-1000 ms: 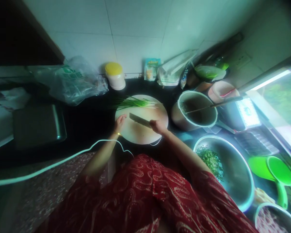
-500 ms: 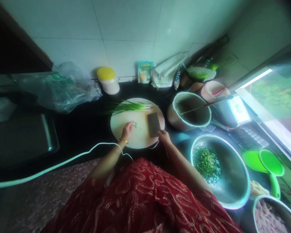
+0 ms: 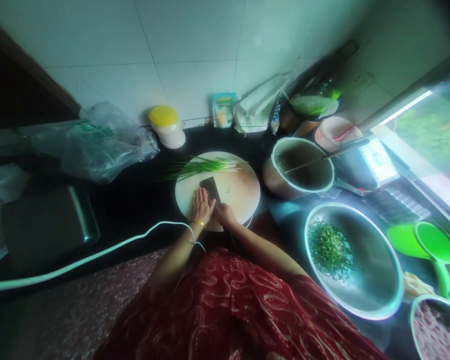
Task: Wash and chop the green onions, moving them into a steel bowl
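Both my hands have drawn together at the near-left edge of the round cutting board. My right hand has its fingers clenched on the handle of the cleaver, whose blade lies flat on that board. My left hand rests beside the blade, fingers released and flat. Green onions lie along the board's far edge.

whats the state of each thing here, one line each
cleaver: flat on the board, right hand at its handle, left hand beside the blade
scallions: whole, lying at the board's far edge
steel bowl: holds chopped greens
pot: uncovered
jar: lidded
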Tool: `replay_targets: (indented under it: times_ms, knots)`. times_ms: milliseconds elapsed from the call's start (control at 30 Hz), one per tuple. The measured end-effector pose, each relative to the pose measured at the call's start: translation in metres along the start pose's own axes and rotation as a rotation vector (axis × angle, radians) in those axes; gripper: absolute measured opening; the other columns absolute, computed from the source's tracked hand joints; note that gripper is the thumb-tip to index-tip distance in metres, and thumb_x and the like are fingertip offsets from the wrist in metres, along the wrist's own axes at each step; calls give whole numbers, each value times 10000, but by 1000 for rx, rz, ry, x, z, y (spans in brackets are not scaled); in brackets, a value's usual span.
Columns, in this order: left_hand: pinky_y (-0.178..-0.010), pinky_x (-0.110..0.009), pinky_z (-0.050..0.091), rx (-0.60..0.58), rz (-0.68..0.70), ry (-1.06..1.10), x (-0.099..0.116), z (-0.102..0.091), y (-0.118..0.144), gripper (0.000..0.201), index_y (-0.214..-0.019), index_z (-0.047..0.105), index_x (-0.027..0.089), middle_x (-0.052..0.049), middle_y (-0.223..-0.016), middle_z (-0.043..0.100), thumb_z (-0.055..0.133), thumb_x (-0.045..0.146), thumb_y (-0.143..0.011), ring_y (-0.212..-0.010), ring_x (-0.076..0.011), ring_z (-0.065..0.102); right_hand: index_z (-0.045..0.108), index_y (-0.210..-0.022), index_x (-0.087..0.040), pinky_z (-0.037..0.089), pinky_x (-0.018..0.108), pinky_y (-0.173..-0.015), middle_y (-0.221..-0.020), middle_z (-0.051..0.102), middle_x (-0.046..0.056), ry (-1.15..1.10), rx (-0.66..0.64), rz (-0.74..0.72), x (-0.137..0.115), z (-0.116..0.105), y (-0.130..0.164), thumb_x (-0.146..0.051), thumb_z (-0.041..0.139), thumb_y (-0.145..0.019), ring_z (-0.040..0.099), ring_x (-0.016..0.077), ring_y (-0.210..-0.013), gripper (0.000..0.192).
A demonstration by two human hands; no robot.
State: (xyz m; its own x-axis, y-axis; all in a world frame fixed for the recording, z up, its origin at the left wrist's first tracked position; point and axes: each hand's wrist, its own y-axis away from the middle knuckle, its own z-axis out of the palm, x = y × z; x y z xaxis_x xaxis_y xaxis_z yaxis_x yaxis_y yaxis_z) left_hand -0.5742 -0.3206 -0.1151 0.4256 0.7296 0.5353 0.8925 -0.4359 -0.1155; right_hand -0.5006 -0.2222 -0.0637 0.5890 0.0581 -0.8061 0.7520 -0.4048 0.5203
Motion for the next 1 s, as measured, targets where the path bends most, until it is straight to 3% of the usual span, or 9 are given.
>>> replay_targets:
  times_ms: [133, 233, 433, 567, 667, 767, 833, 933, 1000]
  knots:
    - [-1165, -518, 229, 38, 31, 88, 18, -6, -5, 618, -1465, 285, 65, -228, -1524, 302, 376, 391, -947, -1441, -310, 234, 416, -727, -225, 350, 198, -348, -430, 405, -98, -153, -10, 15, -11, 3, 12, -174, 494, -841, 427, 89, -350, 147]
    - [-1175, -491, 225, 34, 220, 134, 59, -12, -7, 598, -1495, 249, 127, -180, -1543, 290, 363, 364, -957, -1453, -277, 209, 416, -759, -226, 343, 200, -355, -451, 417, -100, -254, 93, -58, -7, -31, 34, -266, 496, -828, 408, 86, -357, 112]
    - [-1178, -466, 231, -61, 729, 311, 219, 11, 7, 521, -1467, 362, 221, -112, -1575, 241, 374, 338, -959, -1458, -268, 199, 442, -764, -227, 332, 222, -418, -491, 435, -84, -244, 588, -220, 25, -153, 122, -413, 499, -806, 406, 96, -416, 200]
    - [-1187, -484, 205, -210, 1004, 429, 328, 57, 44, 533, -1467, 364, 178, -124, -1568, 255, 382, 322, -954, -1461, -270, 185, 508, -783, -211, 358, 246, -467, -508, 475, -56, -141, 921, -131, 65, -220, 192, -392, 475, -790, 443, 123, -454, 184]
    - [-1187, -484, 207, -360, 1051, 398, 371, 104, 81, 472, -1393, 475, 178, -123, -1517, 367, 422, 264, -931, -1447, -264, 233, 520, -783, -208, 359, 259, -475, -513, 477, -45, -93, 1134, -15, 109, -254, 240, -363, 457, -769, 454, 139, -473, 168]
    - [-1152, -520, 258, -579, 964, 212, 380, 142, 106, 377, -1204, 641, 204, -143, -1439, 469, 584, 213, -831, -1390, -316, 344, 493, -702, -223, 354, 277, -496, -536, 499, -20, 100, 1367, 108, 153, -283, 278, -346, 477, -747, 456, 150, -508, 132]
    - [-1117, -525, 321, -621, 942, 219, 371, 150, 107, 378, -1170, 657, 211, -146, -1417, 490, 628, 199, -793, -1346, -314, 412, 470, -658, -229, 349, 287, -489, -512, 496, -13, 122, 1367, 130, 172, -298, 291, -356, 497, -747, 452, 152, -490, 157]
    - [-1037, -403, 450, -467, 939, 454, 335, 134, 80, 327, -1154, 655, 196, -111, -1271, 613, 516, 162, -860, -1201, -210, 559, 477, -706, -227, 339, 278, -437, -451, 462, -43, -133, 1224, 69, 175, -304, 285, -421, 526, -754, 432, 142, -417, 205]
    - [-975, -355, 497, -293, 824, 526, 293, 107, 48, 310, -1111, 665, 183, -86, -1110, 685, 446, 153, -895, -1072, -175, 621, 493, -759, -219, 333, 262, -415, -444, 453, -64, -247, 1096, 3, 161, -292, 264, -471, 553, -740, 421, 130, -398, 260]
